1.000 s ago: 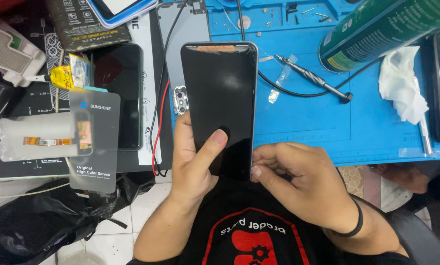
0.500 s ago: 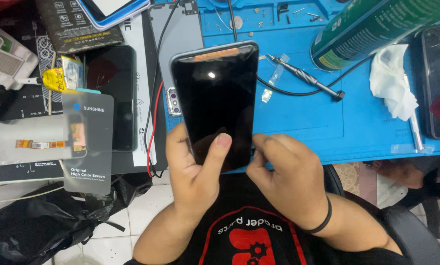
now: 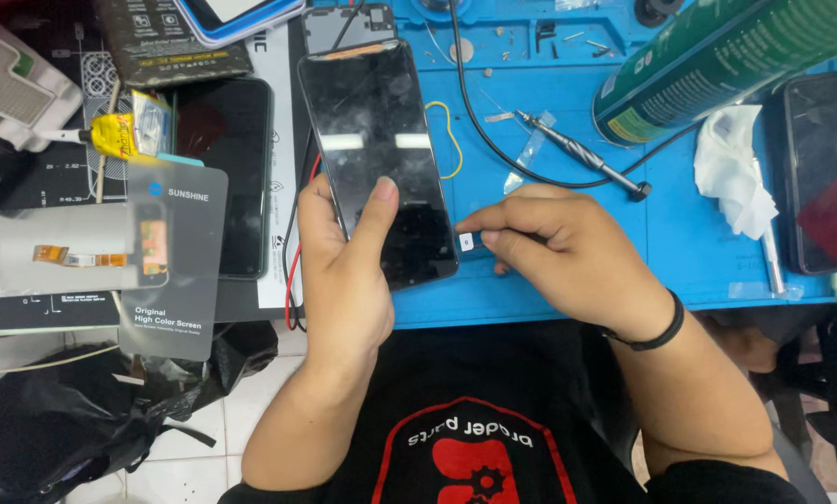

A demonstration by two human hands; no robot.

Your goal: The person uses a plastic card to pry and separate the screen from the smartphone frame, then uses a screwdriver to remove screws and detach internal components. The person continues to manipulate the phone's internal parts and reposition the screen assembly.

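Black glass fills the middle of the view: a phone (image 3: 378,159) lies tilted over the blue mat (image 3: 568,280), its lower end held up off the surface. The left hand (image 3: 344,271) comes up from below the phone with the forearm nearly upright; its fingers wrap the phone's left edge from behind, and the thumb lies flat on the glass near the lower middle, so the grip is closed on the phone. The right hand (image 3: 568,252) reaches in from the phone's right with the wrist bent inward, a black band (image 3: 656,331) around it. Its thumb and forefinger are pinched narrow on a small white tray (image 3: 466,242), held just beside the phone's lower right edge; whether the tray touches the phone I cannot tell.

Right of the phone a black cable (image 3: 493,140) loops across the mat, ending near a metal screwdriver (image 3: 577,154). Farther right lie a green can (image 3: 717,61), a white cloth (image 3: 731,168) and a second dark phone (image 3: 824,173). Left of the held phone sit another dark phone (image 3: 227,177), a yellow glue tube (image 3: 119,133) and a clear screen package (image 3: 171,257).
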